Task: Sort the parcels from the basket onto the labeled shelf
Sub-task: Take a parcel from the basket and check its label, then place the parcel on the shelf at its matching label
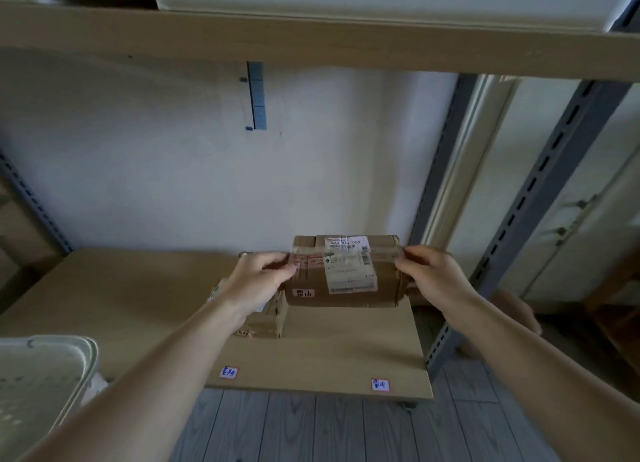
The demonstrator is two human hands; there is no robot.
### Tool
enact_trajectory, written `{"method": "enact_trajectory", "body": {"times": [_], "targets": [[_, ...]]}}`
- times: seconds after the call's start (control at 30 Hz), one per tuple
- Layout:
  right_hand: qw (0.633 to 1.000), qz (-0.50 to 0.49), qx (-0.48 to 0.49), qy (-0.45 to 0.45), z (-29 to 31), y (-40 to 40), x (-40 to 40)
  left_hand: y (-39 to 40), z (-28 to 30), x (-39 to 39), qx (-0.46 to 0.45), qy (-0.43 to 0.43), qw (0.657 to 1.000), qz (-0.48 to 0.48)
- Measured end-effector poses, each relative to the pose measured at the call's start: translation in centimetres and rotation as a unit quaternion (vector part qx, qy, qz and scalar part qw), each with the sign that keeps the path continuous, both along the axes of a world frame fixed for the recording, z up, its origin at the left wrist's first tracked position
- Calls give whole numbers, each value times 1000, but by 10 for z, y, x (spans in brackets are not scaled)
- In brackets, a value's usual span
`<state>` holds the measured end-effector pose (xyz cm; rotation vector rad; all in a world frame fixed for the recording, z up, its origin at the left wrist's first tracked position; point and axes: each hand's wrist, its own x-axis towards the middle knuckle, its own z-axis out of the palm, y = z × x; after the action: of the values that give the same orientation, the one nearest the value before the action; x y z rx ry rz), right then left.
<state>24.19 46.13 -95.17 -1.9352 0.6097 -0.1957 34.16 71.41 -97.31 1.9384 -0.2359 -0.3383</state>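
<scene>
Head view: our left hand (258, 278) and right hand (433, 276) clamp the parcel's (343, 278) ends, label up, lowering it onto the shelf (329, 361) behind its matching tag (380, 385).

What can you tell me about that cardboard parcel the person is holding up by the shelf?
The brown cardboard parcel is a long box, somewhat creased, banded with clear tape. A white shipping label with barcodes covers its upper face, and a small handwritten sticker sits near its lower left corner. It lies level, lengthwise across the view, above the right part of the wooden shelf. The left hand and right hand grip its two ends. Whether its underside touches the board cannot be told.
</scene>
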Motion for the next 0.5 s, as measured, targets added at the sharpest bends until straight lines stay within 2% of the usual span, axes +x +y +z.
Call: {"method": "enact_trajectory", "body": {"times": [0.17,0.3,0.5], "targets": [[996,-15,-72,48,-32,-11,11,-31,-39,20,-11,18,999,27],[986,-60,-115,102,-57,-26,20,-58,-77,27,37,24,998,34],[969,-119,-111,187,-90,-34,33,-91,-116,32,75,48,995,41]]}}
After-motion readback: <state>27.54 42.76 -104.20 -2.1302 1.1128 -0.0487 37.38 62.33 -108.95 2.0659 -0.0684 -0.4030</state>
